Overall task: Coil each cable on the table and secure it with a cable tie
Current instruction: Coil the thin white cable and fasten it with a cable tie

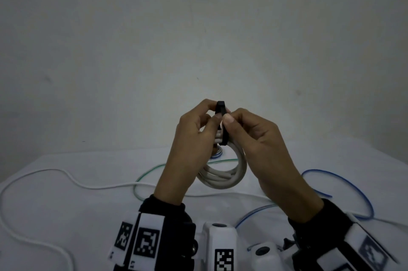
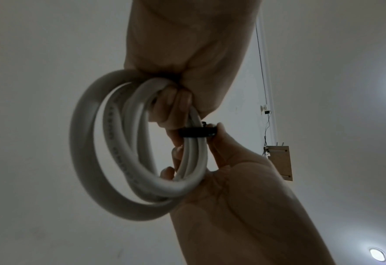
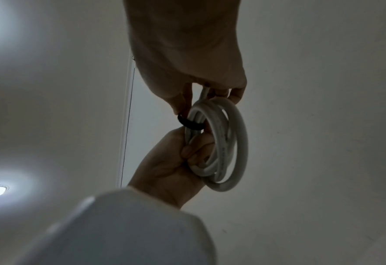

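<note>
Coiled white cable (image 1: pixel 223 176) held up above table (image 1: pixel 66 204), between both hands. Left hand (image 1: pixel 194 136) – fingers curled through coil, thumb and forefinger pinching black cable tie (image 1: pixel 221 124). Right hand (image 1: pixel 254 136) – thumb and forefinger pinching same tie from opposite side. Tie wraps coil's upper strands. Loose on table: thin white cable (image 1: pixel 44 173), green cable (image 1: pixel 150 171), blue cable (image 1: pixel 344 179)
</note>
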